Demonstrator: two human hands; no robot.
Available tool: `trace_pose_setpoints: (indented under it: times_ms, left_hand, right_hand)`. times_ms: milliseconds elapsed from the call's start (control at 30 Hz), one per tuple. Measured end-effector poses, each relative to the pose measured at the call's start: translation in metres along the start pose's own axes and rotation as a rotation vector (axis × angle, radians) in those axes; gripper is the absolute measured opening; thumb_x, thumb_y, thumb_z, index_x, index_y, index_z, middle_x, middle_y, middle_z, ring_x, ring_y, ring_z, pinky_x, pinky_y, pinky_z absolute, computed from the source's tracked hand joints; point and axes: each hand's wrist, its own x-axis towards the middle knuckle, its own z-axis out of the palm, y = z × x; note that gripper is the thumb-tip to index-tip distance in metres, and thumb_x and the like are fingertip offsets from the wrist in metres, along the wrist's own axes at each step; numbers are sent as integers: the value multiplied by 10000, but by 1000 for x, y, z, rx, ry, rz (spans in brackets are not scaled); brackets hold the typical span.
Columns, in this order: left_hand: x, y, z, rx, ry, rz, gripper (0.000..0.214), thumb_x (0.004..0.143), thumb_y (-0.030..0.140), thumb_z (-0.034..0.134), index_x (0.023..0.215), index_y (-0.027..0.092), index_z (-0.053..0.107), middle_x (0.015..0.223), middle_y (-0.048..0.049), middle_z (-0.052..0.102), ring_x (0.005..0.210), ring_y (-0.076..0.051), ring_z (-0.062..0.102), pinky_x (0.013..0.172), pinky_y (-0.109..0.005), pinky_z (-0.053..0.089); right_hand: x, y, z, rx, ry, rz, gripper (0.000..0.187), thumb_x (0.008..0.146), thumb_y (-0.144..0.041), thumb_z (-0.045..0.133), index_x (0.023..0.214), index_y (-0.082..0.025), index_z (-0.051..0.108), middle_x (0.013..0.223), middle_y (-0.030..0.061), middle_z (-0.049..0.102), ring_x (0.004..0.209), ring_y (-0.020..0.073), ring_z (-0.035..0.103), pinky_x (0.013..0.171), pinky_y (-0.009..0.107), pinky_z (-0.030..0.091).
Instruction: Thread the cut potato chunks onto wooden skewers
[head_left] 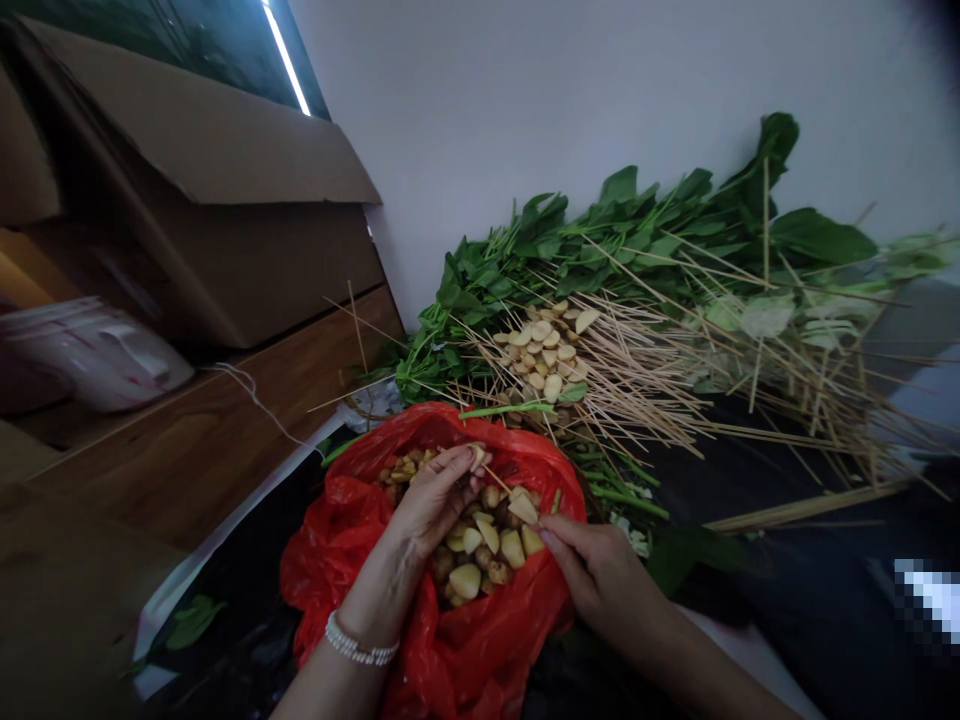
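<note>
Many skewers beyond red bag, greens behind, cardboard box

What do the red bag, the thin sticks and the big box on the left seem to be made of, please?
Red bag: thin plastic, slightly glossy, judging by its crinkles and highlights.
Thin sticks: probably bamboo or wood, matt, being pale and straight.
Big box: apparently cardboard, matt brown, with a folded-out flap.
</note>
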Motion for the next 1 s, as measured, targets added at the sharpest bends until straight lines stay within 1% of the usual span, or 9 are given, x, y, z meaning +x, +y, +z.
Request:
trace_pose_setpoints:
  times_ms: [200,333,433,600,733,800,867,933,1000]
  left_hand:
    - [0,-1,0,19,9,2,230,611,192,851,788,117,724,788,-43,712,651,-73,604,579,-149,490]
    - [1,-3,-2,58,38,42,277,549,225,886,759,133,731,773,-34,725,631,-69,607,579,-151,492]
    - [1,-5,-1,100,46,80,297,529,250,893,756,134,742,769,-35,734,637,-76,618,619,-169,504]
    - [-3,-8,7,159,82,122,305,502,283,899,723,139,747,717,-18,726,642,-89,628,646,-187,500]
    - [-5,-9,13,177,75,105,321,490,289,904,730,140,752,736,-24,735,682,-97,649,676,-186,500]
    - [-6,-9,14,174,67,91,319,492,278,905,735,138,753,741,-27,736,695,-98,653,678,-181,496]
    - [-6,-10,13,161,47,78,305,505,270,902,734,138,750,738,-25,730,691,-95,647,669,-177,492]
    - [-6,-10,13,143,16,73,281,536,278,891,732,141,744,731,-19,717,673,-85,629,658,-173,485]
    - [-6,-10,12,143,-12,78,277,578,304,871,768,146,746,745,-16,707,662,-77,608,646,-170,476]
  right_hand:
    - [0,-1,0,8,-10,6,326,983,-268,314,779,-202,559,688,18,626,627,157,601,623,246,391]
    - [0,-2,0,-7,-5,11,332,979,-271,311,722,-213,513,642,3,581,591,154,574,597,248,372]
    - [0,-2,0,-7,1,24,337,976,-274,310,715,-215,513,623,-3,569,567,150,563,582,244,366]
    - [-1,-1,4,-26,21,45,334,969,-278,321,707,-215,519,615,2,581,562,148,567,579,238,363]
    - [-1,-1,7,-26,36,52,311,958,-250,329,736,-210,544,631,6,597,571,147,568,596,236,369]
    - [0,-2,6,23,35,75,315,954,-259,342,738,-203,564,625,1,591,564,144,551,584,234,368]
    - [1,-3,3,144,13,126,318,950,-284,364,759,-193,601,635,-6,595,579,140,541,570,226,371]
    - [2,-5,-1,261,-12,169,317,948,-309,383,809,-188,641,654,-15,604,603,137,537,564,216,378]
    - [3,-7,-5,296,-24,168,321,951,-320,388,849,-187,661,684,-17,623,634,138,548,589,216,393]
